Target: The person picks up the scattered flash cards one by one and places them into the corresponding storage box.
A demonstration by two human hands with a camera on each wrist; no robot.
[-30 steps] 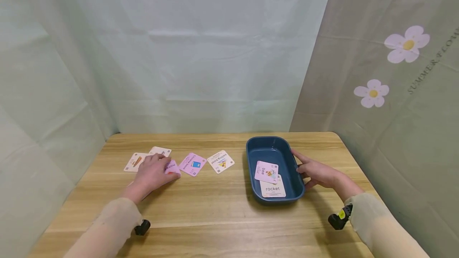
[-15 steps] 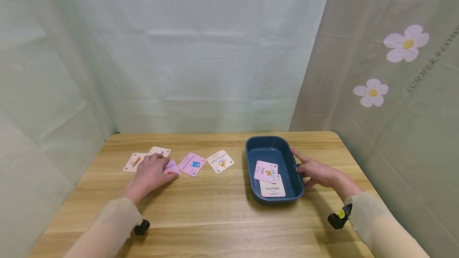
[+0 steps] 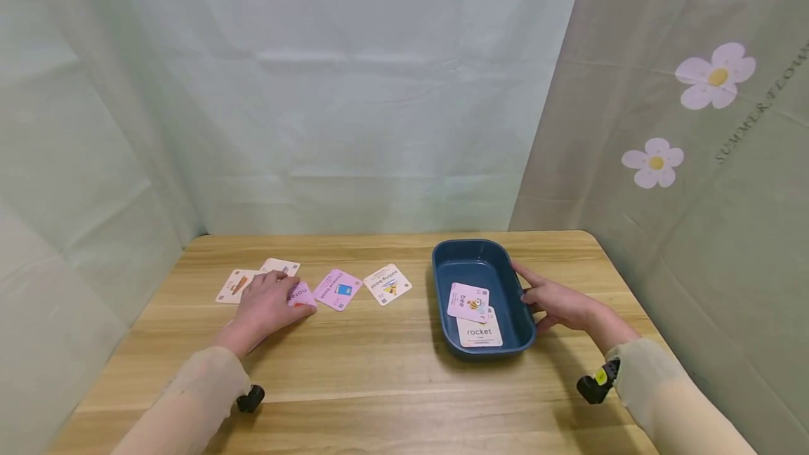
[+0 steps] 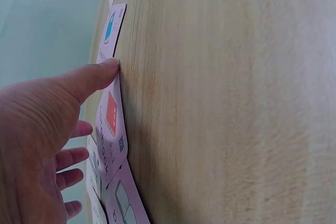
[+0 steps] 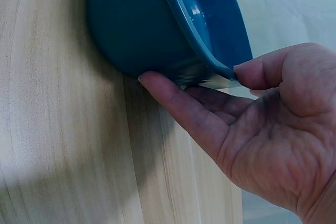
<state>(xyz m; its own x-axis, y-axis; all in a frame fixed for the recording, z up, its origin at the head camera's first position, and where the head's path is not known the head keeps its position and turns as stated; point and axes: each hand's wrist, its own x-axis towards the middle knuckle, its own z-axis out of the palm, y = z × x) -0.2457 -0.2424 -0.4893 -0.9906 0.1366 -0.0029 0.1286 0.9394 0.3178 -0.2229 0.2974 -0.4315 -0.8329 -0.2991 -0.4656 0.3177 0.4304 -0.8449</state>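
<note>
In the head view my left hand (image 3: pixel 268 304) rests over a pink notebook card (image 3: pixel 301 295) on the wooden table. Its thumb touches the card's edge in the left wrist view, where the notebook card (image 4: pixel 111 124) overlaps another pink card (image 4: pixel 125 198). The fingers lie relaxed beyond the far edge. My right hand (image 3: pixel 562 306) holds the side of a dark blue tray (image 3: pixel 442 321). One digit sits at the rim and another against the lower wall of the tray (image 5: pixel 142 30). Inside the tray lie a pink bee card (image 3: pixel 464 302) and a white rocket card (image 3: pixel 479 333), overlapping.
A pink Chinese book card (image 3: pixel 338 289) and a white sailing boat card (image 3: pixel 388 284) lie between the left hand and the tray. Two white cards, one with a brown picture (image 3: pixel 235 286), lie beyond the left hand. Curtains (image 3: pixel 354 90) hang behind the table (image 3: pixel 354 385).
Both hands, the cards and the tray keep their places. Only the head view has shifted very slightly.
</note>
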